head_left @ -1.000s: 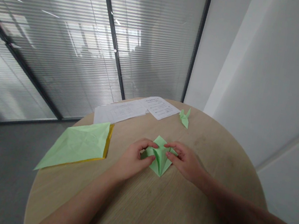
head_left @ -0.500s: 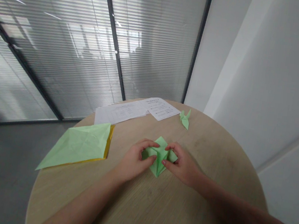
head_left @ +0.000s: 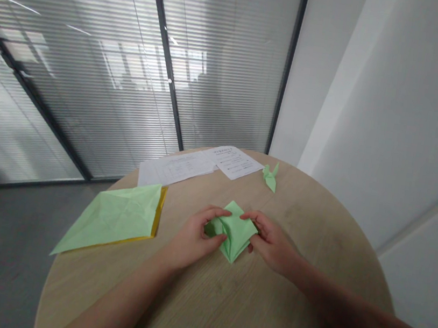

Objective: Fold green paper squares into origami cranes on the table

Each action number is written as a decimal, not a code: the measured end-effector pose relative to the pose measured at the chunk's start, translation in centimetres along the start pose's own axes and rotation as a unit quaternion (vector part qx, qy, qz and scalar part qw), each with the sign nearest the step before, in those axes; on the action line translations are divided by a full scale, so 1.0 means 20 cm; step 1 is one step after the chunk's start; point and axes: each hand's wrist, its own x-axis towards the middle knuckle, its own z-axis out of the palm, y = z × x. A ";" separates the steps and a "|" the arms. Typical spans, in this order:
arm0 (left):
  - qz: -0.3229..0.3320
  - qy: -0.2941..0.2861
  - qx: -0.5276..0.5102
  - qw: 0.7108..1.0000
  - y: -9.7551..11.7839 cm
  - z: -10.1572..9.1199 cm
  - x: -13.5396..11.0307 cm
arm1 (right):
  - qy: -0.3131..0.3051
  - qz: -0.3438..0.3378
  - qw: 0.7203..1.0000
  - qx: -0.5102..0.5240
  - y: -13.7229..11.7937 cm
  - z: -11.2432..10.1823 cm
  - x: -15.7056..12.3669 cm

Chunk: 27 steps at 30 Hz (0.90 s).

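Note:
A half-folded piece of light green paper (head_left: pixel 234 234) lies on the round wooden table (head_left: pixel 263 311), near its middle. My left hand (head_left: pixel 194 238) pinches the paper's left flap between thumb and fingers. My right hand (head_left: pixel 271 240) grips its right edge, fingers curled over the fold. The hands sit close together, with the paper's pointed tip facing me between them.
A larger creased green sheet with a yellow edge (head_left: pixel 117 216) lies at the table's left. Two printed white pages (head_left: pixel 198 163) rest at the far edge. A small folded green paper crane (head_left: pixel 270 175) stands beside them. Glass partitions with blinds lie beyond, a white wall at right.
Both hands shifted slightly on the paper: the right fingers moved from the centre crease out to the right edge, and the upper flap now lies flatter and more spread.

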 end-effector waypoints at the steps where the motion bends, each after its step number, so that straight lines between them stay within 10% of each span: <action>1: 0.003 -0.005 -0.004 1.000 0.01 -0.01 0.00 | 0.000 0.005 1.000 0.023 0.00 0.00 0.01; 27: 0.055 0.034 0.041 0.997 -0.05 0.00 0.01 | 0.041 0.006 0.997 0.070 -0.01 0.01 0.03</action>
